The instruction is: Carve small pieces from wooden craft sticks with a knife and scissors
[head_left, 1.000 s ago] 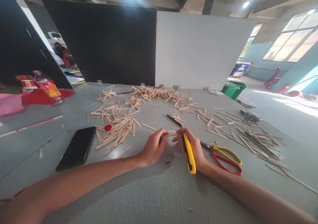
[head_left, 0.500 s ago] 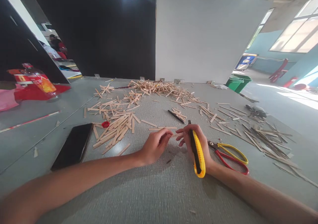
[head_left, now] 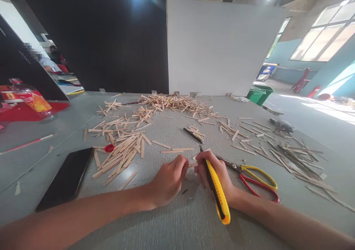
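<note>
My left hand (head_left: 168, 179) is closed in a pinch on a small wooden stick piece (head_left: 192, 165) held low over the grey table (head_left: 172, 220). My right hand (head_left: 215, 174) is wrapped round a yellow utility knife (head_left: 217, 192), whose tip points at that stick piece. The two hands almost touch at the stick. A pile of flat wooden sticks (head_left: 122, 154) lies to the left of my left hand. Two loose sticks (head_left: 177, 150) lie just beyond my fingers.
Red and yellow scissors (head_left: 253, 178) lie right of my right hand. A black phone (head_left: 66, 178) lies at the left. More stick heaps (head_left: 174, 104) and dark offcuts (head_left: 294, 157) spread across the back and right. A red cap (head_left: 109, 148), a black pen (head_left: 192, 135) and a bottle (head_left: 30, 100) are also there.
Both hands have drawn nearer to me and closed in on the stick piece. The knife's handle now points more toward me. The view has shifted slightly.
</note>
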Action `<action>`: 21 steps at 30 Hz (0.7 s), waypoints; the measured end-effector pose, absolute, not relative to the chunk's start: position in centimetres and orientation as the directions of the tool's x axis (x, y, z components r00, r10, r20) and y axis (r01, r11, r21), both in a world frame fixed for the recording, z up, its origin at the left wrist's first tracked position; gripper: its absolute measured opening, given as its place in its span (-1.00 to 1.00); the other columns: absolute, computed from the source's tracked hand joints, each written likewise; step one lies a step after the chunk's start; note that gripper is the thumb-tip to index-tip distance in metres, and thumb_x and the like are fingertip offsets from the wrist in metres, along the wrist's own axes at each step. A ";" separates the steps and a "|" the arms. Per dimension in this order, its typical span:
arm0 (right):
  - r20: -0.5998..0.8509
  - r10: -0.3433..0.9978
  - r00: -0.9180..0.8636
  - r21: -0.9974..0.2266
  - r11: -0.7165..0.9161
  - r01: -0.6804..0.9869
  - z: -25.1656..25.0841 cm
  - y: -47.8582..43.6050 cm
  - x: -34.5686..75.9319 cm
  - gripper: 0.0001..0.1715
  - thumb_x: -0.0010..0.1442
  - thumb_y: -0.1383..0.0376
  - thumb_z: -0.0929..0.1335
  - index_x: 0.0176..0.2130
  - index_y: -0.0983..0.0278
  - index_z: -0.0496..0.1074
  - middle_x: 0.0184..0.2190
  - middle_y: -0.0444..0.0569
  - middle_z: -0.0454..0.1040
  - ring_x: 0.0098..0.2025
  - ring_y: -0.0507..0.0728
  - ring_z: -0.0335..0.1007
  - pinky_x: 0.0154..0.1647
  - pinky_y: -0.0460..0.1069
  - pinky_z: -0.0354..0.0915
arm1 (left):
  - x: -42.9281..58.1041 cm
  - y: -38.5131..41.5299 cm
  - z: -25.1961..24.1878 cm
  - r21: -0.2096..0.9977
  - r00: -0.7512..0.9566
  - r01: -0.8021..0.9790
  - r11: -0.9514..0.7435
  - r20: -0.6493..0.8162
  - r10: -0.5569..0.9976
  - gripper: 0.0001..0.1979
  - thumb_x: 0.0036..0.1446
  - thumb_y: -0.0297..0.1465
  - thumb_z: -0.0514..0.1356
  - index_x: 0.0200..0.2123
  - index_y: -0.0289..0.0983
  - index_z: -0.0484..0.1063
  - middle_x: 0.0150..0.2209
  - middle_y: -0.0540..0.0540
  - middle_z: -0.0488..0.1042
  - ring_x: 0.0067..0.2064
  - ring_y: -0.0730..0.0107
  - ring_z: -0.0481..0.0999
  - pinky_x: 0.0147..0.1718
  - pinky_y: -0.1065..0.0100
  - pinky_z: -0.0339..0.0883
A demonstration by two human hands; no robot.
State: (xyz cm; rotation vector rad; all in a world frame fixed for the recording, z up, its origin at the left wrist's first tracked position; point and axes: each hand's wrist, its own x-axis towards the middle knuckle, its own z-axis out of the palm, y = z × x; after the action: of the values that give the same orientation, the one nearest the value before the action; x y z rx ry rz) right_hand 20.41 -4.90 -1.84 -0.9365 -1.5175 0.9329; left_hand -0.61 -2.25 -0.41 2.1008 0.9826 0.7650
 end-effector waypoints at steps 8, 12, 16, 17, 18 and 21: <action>0.352 0.919 -0.178 -0.933 0.361 0.016 -1.5 -4.9 19.9 -0.93 0.44 0.28 0.36 -0.11 0.11 0.34 -0.56 -0.32 0.31 -0.57 0.01 0.20 -0.59 -0.12 0.16 | -0.7 -2.6 0.4 0.824 0.550 0.332 -0.458 0.226 0.804 -0.67 0.54 -0.12 0.12 -0.11 -0.27 0.44 -0.31 0.01 0.47 -0.36 0.36 0.49 -0.33 0.30 0.44; 0.327 0.939 -0.103 -0.944 0.330 0.014 -1.2 -4.7 19.5 -0.92 0.50 0.21 0.31 -0.11 0.12 0.30 -0.49 -0.27 0.37 -0.61 -0.01 0.22 -0.66 -0.14 0.15 | -0.7 -2.8 1.2 0.854 0.521 0.286 -0.435 0.243 0.819 -0.60 0.58 -0.03 -0.11 -0.13 -0.19 0.30 -0.35 0.03 0.35 -0.35 0.30 0.36 -0.32 0.28 0.29; 0.420 0.906 -0.058 -0.903 0.423 0.074 0.9 -4.6 20.2 -0.93 0.48 0.22 0.34 -0.11 0.12 0.33 -0.44 -0.21 0.45 -0.53 0.01 0.28 -0.56 -0.11 0.24 | -0.8 -2.6 2.1 0.893 0.439 0.281 -0.351 0.205 0.875 -0.56 0.58 -0.06 -0.15 -0.22 -0.17 0.30 -0.42 0.05 0.31 -0.38 0.27 0.32 -0.33 0.28 0.21; 0.446 0.893 -0.058 -0.888 0.450 0.091 1.8 -4.7 20.5 -0.94 0.47 0.24 0.35 -0.10 0.11 0.34 -0.43 -0.20 0.46 -0.53 0.01 0.29 -0.54 -0.10 0.26 | -0.8 -2.5 2.7 0.904 0.441 0.277 -0.324 0.180 0.879 -0.54 0.58 -0.06 -0.13 -0.29 -0.18 0.31 -0.46 0.05 0.30 -0.41 0.29 0.31 -0.36 0.28 0.20; 0.467 0.883 -0.058 -0.876 0.470 0.107 2.8 -4.9 20.9 -0.96 0.47 0.25 0.35 -0.09 0.11 0.35 -0.41 -0.20 0.48 -0.53 0.02 0.29 -0.54 -0.09 0.26 | -0.9 -2.4 3.5 0.915 0.454 0.272 -0.297 0.150 0.878 -0.51 0.57 -0.05 -0.12 -0.35 -0.18 0.30 -0.49 0.05 0.30 -0.46 0.32 0.30 -0.40 0.30 0.19; 0.497 0.865 -0.068 -0.853 0.502 0.141 6.1 -5.9 21.7 -0.90 0.46 0.31 0.36 -0.06 0.08 0.38 -0.40 -0.19 0.52 -0.52 0.03 0.31 -0.56 -0.09 0.27 | -0.9 -2.4 7.0 0.947 0.521 0.244 -0.211 0.055 0.852 -0.51 0.53 -0.05 0.01 -0.38 -0.21 0.39 -0.51 0.03 0.40 -0.52 0.38 0.32 -0.50 0.36 0.19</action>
State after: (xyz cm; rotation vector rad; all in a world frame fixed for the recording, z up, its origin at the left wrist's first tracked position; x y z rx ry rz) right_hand 21.70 -5.90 6.08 -0.9008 -1.5450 0.7529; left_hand -0.85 -2.42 6.99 1.7326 0.9262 0.7377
